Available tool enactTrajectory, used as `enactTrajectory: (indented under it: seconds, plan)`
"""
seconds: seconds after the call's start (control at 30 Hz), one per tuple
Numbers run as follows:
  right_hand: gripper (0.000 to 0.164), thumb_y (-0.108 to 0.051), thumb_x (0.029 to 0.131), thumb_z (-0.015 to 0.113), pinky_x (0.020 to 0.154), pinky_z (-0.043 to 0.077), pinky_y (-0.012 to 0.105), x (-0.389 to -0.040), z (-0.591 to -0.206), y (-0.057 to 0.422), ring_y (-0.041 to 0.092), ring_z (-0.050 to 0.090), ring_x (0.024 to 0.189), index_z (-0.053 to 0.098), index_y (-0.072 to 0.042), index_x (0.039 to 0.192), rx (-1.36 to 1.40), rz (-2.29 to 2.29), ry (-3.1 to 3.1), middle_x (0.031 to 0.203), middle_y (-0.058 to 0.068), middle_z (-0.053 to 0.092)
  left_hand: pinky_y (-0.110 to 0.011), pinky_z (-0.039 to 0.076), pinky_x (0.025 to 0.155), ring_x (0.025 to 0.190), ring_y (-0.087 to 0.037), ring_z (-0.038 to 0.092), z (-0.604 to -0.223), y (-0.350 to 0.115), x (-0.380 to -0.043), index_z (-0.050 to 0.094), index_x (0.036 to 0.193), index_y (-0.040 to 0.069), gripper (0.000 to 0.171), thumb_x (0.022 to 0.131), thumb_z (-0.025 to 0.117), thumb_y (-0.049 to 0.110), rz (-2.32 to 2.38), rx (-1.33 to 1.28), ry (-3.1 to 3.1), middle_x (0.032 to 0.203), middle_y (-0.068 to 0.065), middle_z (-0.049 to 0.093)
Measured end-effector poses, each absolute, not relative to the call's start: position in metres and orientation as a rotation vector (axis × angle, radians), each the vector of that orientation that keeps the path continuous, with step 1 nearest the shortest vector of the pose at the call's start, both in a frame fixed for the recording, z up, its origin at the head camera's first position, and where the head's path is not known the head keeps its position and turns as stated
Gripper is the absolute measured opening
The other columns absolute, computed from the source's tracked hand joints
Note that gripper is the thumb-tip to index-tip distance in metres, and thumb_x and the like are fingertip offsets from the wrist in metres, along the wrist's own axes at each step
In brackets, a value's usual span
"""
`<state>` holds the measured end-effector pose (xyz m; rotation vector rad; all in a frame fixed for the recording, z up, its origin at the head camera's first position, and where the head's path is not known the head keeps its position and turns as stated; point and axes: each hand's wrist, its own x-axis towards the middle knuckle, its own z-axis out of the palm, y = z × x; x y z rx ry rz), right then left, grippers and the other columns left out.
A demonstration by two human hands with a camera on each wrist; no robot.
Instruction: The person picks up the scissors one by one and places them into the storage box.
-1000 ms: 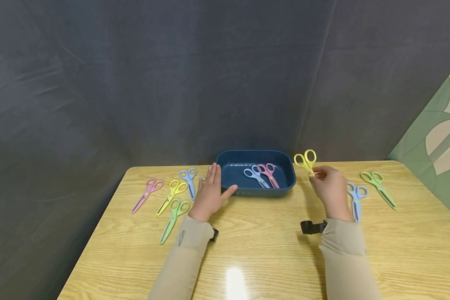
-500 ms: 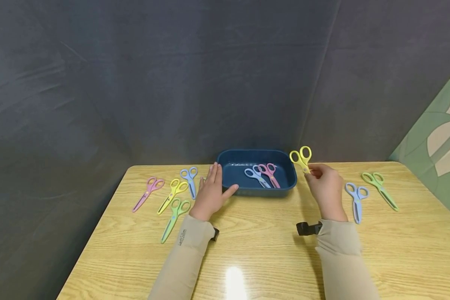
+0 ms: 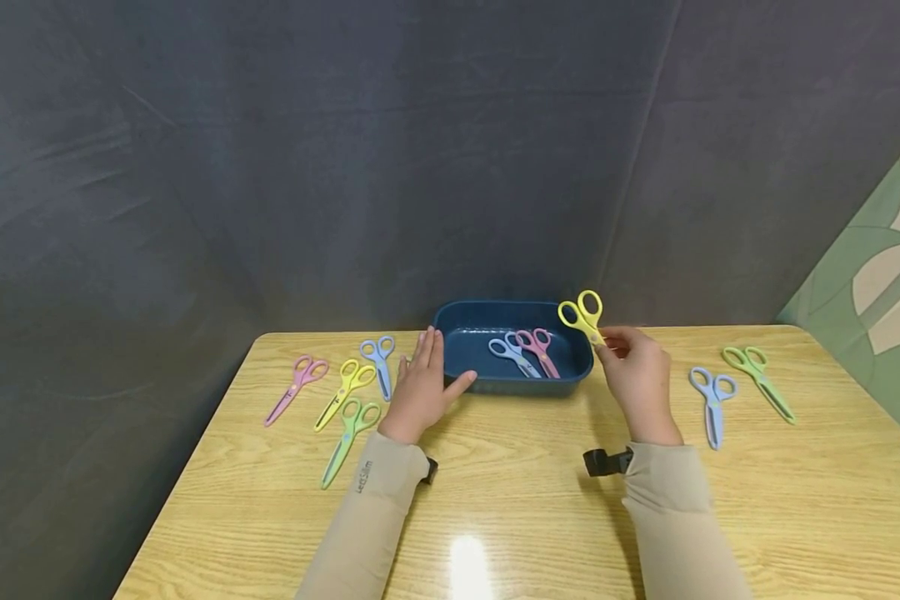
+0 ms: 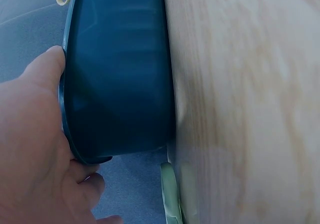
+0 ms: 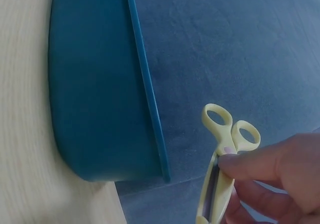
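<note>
A dark cloth (image 3: 345,167) hung across the back. Before it stood the wood-grained bench (image 3: 525,500), with a bright patch of glare on its top, and a green-and-beige panel (image 3: 862,275) slanted along the right. Two beige sleeves (image 3: 678,521) lay over the bench. At its far side sat a dark blue box (image 3: 521,387), upright.

The left hand (image 3: 417,398) touched the box's left end, its grip spread: fingers straight along the wall, thumb out at the front rim. The right hand's (image 3: 639,385) grip pinched yellow scissors (image 3: 591,330) between thumb and fingers near the pivot. They were raised, loops uppermost, overlapping the box's right end in the head view; the right wrist view showed them apart from the rim.

Inside the box's right half lay blue scissors (image 3: 527,364) and pink scissors (image 3: 546,362), touching or nearly so. Left of the box, a green pair (image 3: 339,458), a second yellow pair (image 3: 333,408), a second pink pair (image 3: 288,397) and a second blue pair (image 3: 383,379) lay on the bench. To the right lay a third blue pair (image 3: 713,418) and another green pair (image 3: 774,395). Smallest were the black wrist pieces (image 3: 606,462).
</note>
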<state>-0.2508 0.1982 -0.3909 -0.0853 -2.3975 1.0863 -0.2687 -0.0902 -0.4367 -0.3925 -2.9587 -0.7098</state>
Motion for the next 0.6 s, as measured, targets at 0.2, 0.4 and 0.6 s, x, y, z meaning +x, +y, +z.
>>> enactTrajectory:
  seconds: [0.2,0.4,0.6]
  plan:
    - [0.021,0.001,0.091,0.069,0.070,0.045,0.025,-0.252,-0.393,0.193,0.038,0.069,0.087,0.072,0.009,0.111,-0.042,1.084,-2.390,0.099,0.026,0.073,-0.063,0.012,0.120,0.156,-0.030,0.003,-0.436,-0.090,-0.268,0.011,0.161,0.001,0.093,0.101,0.048,0.061,-0.718,-0.394,-2.962,0.169,-0.018,0.007]
    - [0.018,0.002,0.091,0.070,0.067,0.040,0.009,-0.255,-0.396,0.184,0.038,0.070,0.085,0.073,0.009,0.108,0.036,1.103,-2.355,0.099,0.025,0.074,-0.063,0.012,0.120,0.156,-0.031,0.004,-0.435,-0.090,-0.269,0.011,0.162,0.001,0.093,0.101,0.049,0.061,-0.717,-0.396,-2.962,0.169,-0.017,0.007]
    - [0.019,0.003,0.092,0.069,0.075,0.055,0.040,-0.255,-0.397,0.173,0.038,0.069,0.088,0.073,0.008,0.110,0.067,1.089,-2.388,0.100,0.025,0.073,-0.063,0.012,0.120,0.156,-0.027,0.000,-0.437,-0.090,-0.271,0.010,0.162,0.002,0.094,0.100,0.047,0.063,-0.702,-0.389,-2.979,0.169,-0.016,0.006]
